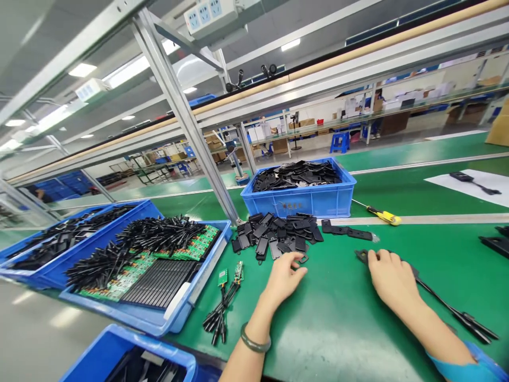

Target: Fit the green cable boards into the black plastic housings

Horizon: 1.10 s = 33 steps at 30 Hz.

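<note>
My left hand (284, 278) hovers by the front edge of a pile of black plastic covers (278, 233), thumb and fingers apart, with nothing seen between them. Over the green table, my right hand (392, 276) has its fingers closed down on a black device (361, 256) whose left end sticks out past them; two black cables (449, 307) trail from it to the lower right. Several black covers (345, 231) lie in a row behind the hands. Left of my left hand are green circuit boards (238, 271) with black cables.
A blue bin (296, 201) full of black parts stands behind the pile. A blue tray (212, 265) of boards and cables is at left, with more bins beyond. A yellow screwdriver (384, 216) lies behind the covers. A metal post (186, 116) rises near the bin.
</note>
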Available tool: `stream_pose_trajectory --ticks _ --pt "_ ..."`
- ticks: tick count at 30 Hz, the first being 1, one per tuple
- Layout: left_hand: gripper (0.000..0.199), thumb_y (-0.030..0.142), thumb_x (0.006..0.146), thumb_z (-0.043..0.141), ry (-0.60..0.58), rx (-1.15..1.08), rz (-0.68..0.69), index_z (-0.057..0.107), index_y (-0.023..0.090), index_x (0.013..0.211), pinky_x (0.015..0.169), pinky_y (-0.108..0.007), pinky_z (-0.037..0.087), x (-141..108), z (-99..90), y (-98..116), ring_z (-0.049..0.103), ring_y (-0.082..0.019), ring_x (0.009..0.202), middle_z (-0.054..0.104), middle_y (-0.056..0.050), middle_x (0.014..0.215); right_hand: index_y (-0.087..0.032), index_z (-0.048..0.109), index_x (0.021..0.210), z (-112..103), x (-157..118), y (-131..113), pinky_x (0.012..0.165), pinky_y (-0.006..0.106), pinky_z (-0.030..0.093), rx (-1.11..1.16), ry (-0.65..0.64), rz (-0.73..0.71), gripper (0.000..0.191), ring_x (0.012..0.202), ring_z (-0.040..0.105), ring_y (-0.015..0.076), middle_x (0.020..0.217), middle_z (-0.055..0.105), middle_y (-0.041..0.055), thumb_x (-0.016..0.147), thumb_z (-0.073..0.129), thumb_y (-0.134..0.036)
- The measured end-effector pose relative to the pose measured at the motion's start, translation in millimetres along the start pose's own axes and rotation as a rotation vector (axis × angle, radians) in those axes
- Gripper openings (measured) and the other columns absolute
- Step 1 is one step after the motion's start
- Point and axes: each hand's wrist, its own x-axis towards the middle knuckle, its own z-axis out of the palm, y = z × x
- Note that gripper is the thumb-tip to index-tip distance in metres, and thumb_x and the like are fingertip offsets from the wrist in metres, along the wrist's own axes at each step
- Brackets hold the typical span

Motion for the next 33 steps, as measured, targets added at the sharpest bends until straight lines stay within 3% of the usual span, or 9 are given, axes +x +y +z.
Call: stream_pose_trajectory --ticks 6,9,13,16,20,25,27,30,33 --pt "0.026 0.004 0.073 0.049 0.061 0.945 -0.477 0.055 0.013 0.096 0.078 -0.035 0.042 -38.7 -83.8 -12.5 0.055 -0.027 0.098 0.058 -0.015 0.101 -0.011 0.059 0.111 -1.8 -1.3 -17.0 0.065 0.038 0.047 0.221 0.071 -0.122 0.032 0.082 0.057 0.0272 0.101 0.059 0.0164 0.084 0.046 -0.019" --pt "0.021 0.006 0.070 0.053 -0.010 0.977 -0.620 0.056 0.013 0.090 0.071 -0.034 0.043 -56.9 -101.8 -26.4 0.060 -0.028 0.088 0.063 -0.014 0.091 -0.014 0.061 0.108 -1.2 -3.2 -27.2 0.069 0.037 0.047 0.385 0.048 -0.190 0.030 0.083 0.058 0.0254 0.099 0.060 0.0136 0.084 0.045 -0.021" --pt "0.022 0.007 0.071 0.050 -0.024 0.962 -0.623 0.057 0.018 0.088 0.069 -0.031 0.042 -68.5 -110.3 -38.4 0.062 -0.025 0.082 0.065 -0.010 0.087 -0.017 0.063 0.105 -2.2 -6.3 -32.7 0.075 0.039 0.047 0.668 -0.028 -0.186 0.032 0.086 0.059 0.0252 0.097 0.061 0.0117 0.085 0.040 -0.025" --pt "0.024 0.011 0.079 0.040 0.081 0.946 -0.560 0.057 0.017 0.095 0.071 -0.034 0.043 -72.0 -116.3 -35.4 0.062 -0.026 0.084 0.065 -0.011 0.087 -0.019 0.065 0.099 -10.2 -7.0 -35.5 0.079 0.039 0.046 1.000 -0.181 -0.157 0.032 0.088 0.059 0.0246 0.097 0.062 0.0100 0.086 0.040 -0.033" --pt "0.026 0.025 0.086 0.038 0.329 0.548 -0.248 0.056 0.016 0.102 0.071 -0.032 0.045 -68.7 -110.0 -15.8 0.061 -0.021 0.077 0.064 -0.007 0.086 -0.018 0.066 0.097 -27.4 -10.2 -46.6 0.078 0.038 0.047 1.556 -0.611 -0.108 0.038 0.088 0.061 0.0246 0.096 0.066 0.0102 0.083 0.049 -0.048" --pt "0.030 0.031 0.084 0.046 0.006 0.009 -0.037 0.056 0.018 0.110 0.068 -0.027 0.050 -37.7 -68.6 1.8 0.061 -0.017 0.080 0.064 -0.006 0.093 -0.021 0.047 0.125 -37.5 -19.9 -64.1 0.094 0.039 0.041 2.227 -0.988 0.130 0.060 0.111 0.054 0.0233 0.119 0.059 0.0122 0.077 0.061 -0.053" --pt "0.030 0.022 0.084 0.046 0.031 0.221 -0.036 0.054 0.018 0.113 0.076 -0.028 0.049 -18.0 -55.4 -3.2 0.060 -0.018 0.091 0.063 -0.007 0.103 -0.022 0.042 0.128 -36.1 -22.1 -67.5 0.091 0.038 0.043 2.356 -1.008 0.225 0.064 0.106 0.056 0.0221 0.115 0.060 0.0114 0.075 0.065 -0.050" --pt "0.035 0.011 0.082 0.045 0.266 0.665 -0.153 0.051 0.011 0.117 0.087 -0.038 0.044 11.3 -47.8 -19.2 0.054 -0.026 0.104 0.057 -0.016 0.111 -0.021 0.047 0.120 -31.2 -22.2 -68.8 0.076 0.030 0.048 2.345 -0.901 0.352 0.053 0.084 0.060 0.0153 0.095 0.065 0.0056 0.075 0.068 -0.040" --pt "0.038 0.016 0.079 0.053 0.336 0.746 -0.245 0.050 0.005 0.115 0.081 -0.046 0.045 31.8 -49.2 -33.8 0.054 -0.036 0.101 0.057 -0.022 0.105 -0.018 0.054 0.107 -26.5 -19.5 -68.4 0.058 0.021 0.043 2.242 -0.747 0.367 0.042 0.064 0.053 0.0091 0.081 0.065 0.0013 0.073 0.071 -0.036"
